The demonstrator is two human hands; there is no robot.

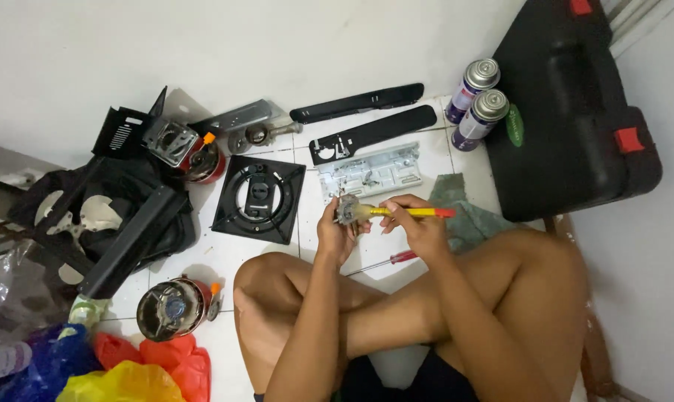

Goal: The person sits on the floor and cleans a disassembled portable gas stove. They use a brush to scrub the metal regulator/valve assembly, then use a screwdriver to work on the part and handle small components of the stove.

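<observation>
- Largest item in my view: a black moulded plastic case (575,112), matte, rounded corners, red latches, lying on the white tiled floor (203,260) at upper right.
- Black bag (106,208), soft and crumpled, at left; a long flat black panel (128,242) rests across it.
- Square black metal plate (259,199) with a round central cut-out, flat on the tiles ahead of the knees.
- Pale grey stamped metal tray (370,173), rectangular, just beyond the hands; two long black slotted strips (367,119) lie farther out, near the wall.
- Grey-green cloth (463,212), rumpled, beside the right knee.
- Two upright gas canisters (477,100), cylindrical, purple-and-white bodies with shiny metal tops, standing against the case.
- Round burner unit (175,307), dull metal with red body, near the left knee; a second one (195,152) farther back.
- Red-handled screwdriver (385,260) lies on the tile between the legs.
- Left hand (337,231): fingers curled around a small toothed metal part (347,211), grey and grimy, held up above the floor in front of the tray.
- Right hand (419,223): closed in a pinch around a yellow-handled tool (411,213) with a red end, held level, its tip meeting the metal part.
</observation>
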